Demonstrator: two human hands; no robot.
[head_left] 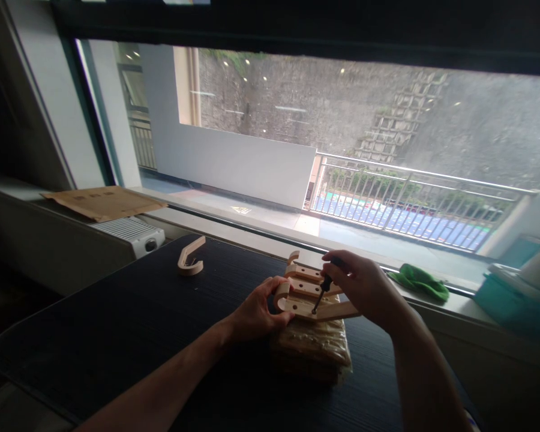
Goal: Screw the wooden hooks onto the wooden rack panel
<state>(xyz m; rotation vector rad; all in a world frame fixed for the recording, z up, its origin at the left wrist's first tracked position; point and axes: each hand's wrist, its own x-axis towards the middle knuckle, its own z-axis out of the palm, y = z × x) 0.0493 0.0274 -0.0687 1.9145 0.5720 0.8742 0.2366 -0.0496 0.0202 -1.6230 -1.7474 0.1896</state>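
Observation:
My left hand [263,306] is closed round the curled end of the nearest wooden hook [303,309], thumb in front and fingers behind. A screwdriver [326,283] with a dark handle is gripped in my right hand [364,285]; its tip stands at a hole in that hook. More pale wooden hooks [306,273] lie in a row behind it, with dark holes along their flat parts. Beneath them is a block wrapped in clear, yellowish plastic [317,345]. Part of the row is hidden behind my right hand.
On the dark table [130,324] a separate wooden hook [189,264] lies at the left, with small screws inside its curve. Cardboard [108,203] rests over a white heater [132,233]. A green cloth [418,282] and a teal container [499,294] sit on the windowsill.

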